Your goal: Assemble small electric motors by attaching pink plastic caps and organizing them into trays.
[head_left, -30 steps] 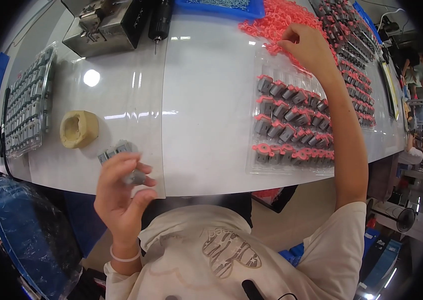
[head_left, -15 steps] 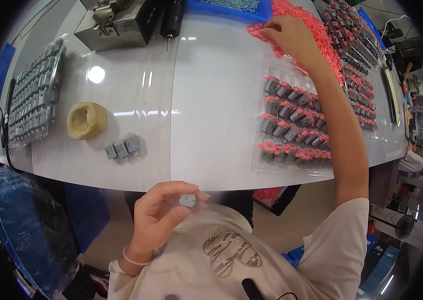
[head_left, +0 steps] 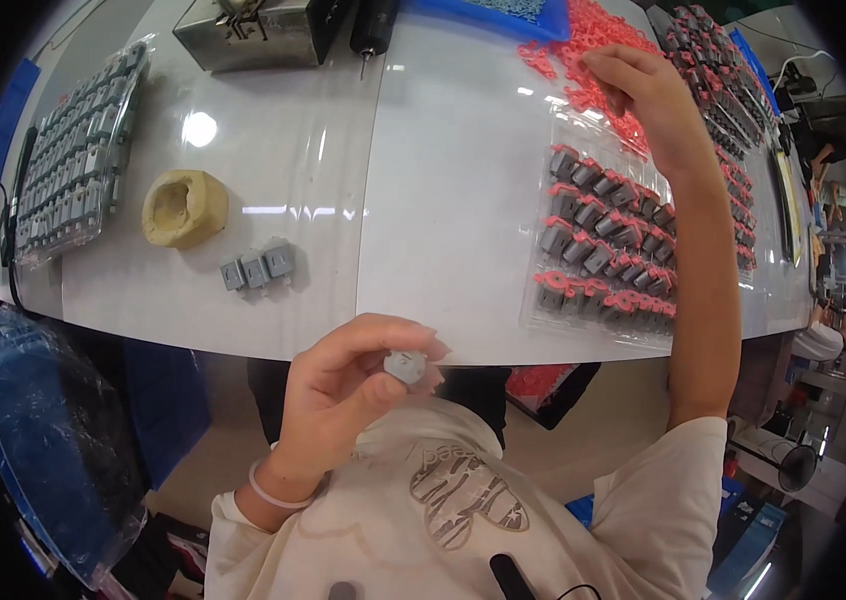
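Near the table's front edge, my left hand [head_left: 358, 385] pinches a small light-grey plastic housing [head_left: 405, 367] between thumb and fingers. My right hand [head_left: 643, 95] hangs over a heap of pink plastic pieces [head_left: 598, 30] at the far right, with its fingers curled in. Whether a pink piece sits between those fingertips cannot be made out against the heap. Below the right hand lies a clear tray [head_left: 533, 315] with rows of dark-grey housings [head_left: 588, 218], each topped with a pink piece. To the left, several grey housings [head_left: 256, 267] stand together on the table.
A yellowish hollow block [head_left: 183, 210] stands left, beside a tray of grey housings [head_left: 73, 165]. At the back are a metal fixture [head_left: 253, 40], a black electric screwdriver [head_left: 373, 30] and a blue tray of screws [head_left: 503, 15]. More filled trays [head_left: 713, 80] line the far right.
My right hand has drawn away from the loose pink pieces at the heap's left edge, moving right. My left hand, still gripping the grey housing, has risen slightly and turned it.
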A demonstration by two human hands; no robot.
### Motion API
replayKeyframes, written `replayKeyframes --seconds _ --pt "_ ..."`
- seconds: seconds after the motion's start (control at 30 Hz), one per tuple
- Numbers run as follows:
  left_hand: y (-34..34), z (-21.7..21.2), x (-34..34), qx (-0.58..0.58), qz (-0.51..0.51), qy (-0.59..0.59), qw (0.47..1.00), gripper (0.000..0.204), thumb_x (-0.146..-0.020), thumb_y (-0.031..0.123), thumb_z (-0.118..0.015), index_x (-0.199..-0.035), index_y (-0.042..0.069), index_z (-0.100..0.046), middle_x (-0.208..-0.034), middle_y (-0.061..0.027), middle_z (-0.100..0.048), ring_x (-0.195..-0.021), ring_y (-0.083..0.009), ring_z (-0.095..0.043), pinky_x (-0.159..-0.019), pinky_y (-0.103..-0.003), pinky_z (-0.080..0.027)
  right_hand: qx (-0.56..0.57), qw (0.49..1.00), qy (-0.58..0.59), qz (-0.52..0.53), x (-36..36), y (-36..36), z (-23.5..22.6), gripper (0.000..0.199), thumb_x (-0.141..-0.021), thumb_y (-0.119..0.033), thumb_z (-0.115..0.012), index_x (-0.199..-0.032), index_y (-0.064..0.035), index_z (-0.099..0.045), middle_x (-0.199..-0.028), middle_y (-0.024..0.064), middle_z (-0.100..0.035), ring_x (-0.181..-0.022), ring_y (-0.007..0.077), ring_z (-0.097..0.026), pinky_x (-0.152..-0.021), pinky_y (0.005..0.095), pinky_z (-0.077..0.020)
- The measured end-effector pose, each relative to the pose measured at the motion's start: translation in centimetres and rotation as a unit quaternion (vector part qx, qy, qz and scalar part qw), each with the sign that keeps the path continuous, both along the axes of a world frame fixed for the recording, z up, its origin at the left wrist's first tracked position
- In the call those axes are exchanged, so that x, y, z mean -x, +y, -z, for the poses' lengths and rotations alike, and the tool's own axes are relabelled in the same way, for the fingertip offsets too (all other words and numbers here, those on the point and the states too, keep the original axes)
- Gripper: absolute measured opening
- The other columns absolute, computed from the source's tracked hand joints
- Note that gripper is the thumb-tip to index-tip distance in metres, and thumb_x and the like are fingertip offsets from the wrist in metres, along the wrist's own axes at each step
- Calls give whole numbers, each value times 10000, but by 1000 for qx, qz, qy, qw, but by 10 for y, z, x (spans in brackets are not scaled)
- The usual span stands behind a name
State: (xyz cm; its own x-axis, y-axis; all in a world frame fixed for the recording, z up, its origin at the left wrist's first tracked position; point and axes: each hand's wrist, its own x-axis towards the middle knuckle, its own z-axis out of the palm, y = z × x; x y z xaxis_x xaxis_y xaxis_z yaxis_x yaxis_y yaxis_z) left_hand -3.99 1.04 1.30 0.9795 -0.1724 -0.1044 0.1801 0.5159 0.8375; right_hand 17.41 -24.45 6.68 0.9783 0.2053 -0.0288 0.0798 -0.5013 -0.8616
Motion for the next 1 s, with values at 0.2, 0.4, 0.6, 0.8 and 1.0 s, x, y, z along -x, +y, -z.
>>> replayKeyframes --seconds 0.2,0.4,0.6,0.8,1.0 --pt "1 -4 -8 103 49 11 993 348 -873 94 -559 -1164 -67 -458 -1047 -157 -563 -980 -200 -567 -817 -324 -505 -99 988 30 -114 110 54 -24 146 -787 -106 -541 -807 15 -620 -710 25 -519 -655 90 -448 -614 213 -351" --pt "-14 9 -7 104 43 -62 992 296 -840 -11 -562 -1124 -66 -499 -1083 -147 -546 -991 -195 -557 -840 -309 -477 -128 983 25 -130 165 72 -15 117 -693 -32 -579 -777 33 -625 -752 103 -543 -684 141 -473 -619 238 -363" --pt "-17 9 2 51 13 -98 994 288 -803 -48 -592 -1084 -73 -531 -1081 -148 -541 -981 -193 -548 -859 -306 -454 -82 989 -102 -63 189 81 2 112 -683 -14 -588 -783 8 -634 -750 95 -531 -683 140 -459 -591 242 -358" --pt "-27 9 6 93 -36 -107 989 291 -780 -64 -616 -1056 -80 -525 -1045 -159 -542 -948 -206 -564 -822 -308 -486 -113 984 -136 -11 205 89 9 148 -712 23 -565 -858 -2 -580 -819 102 -506 -717 144 -455 -602 229 -359" --pt "-25 9 7 35 -26 -152 987 279 -782 -58 -619 -1044 -77 -527 -1002 -150 -547 -914 -206 -577 -779 -302 -506 -160 971 -179 2 211 91 20 119 -759 16 -548 -868 -10 -588 -810 103 -517 -713 137 -473 -592 231 -368"
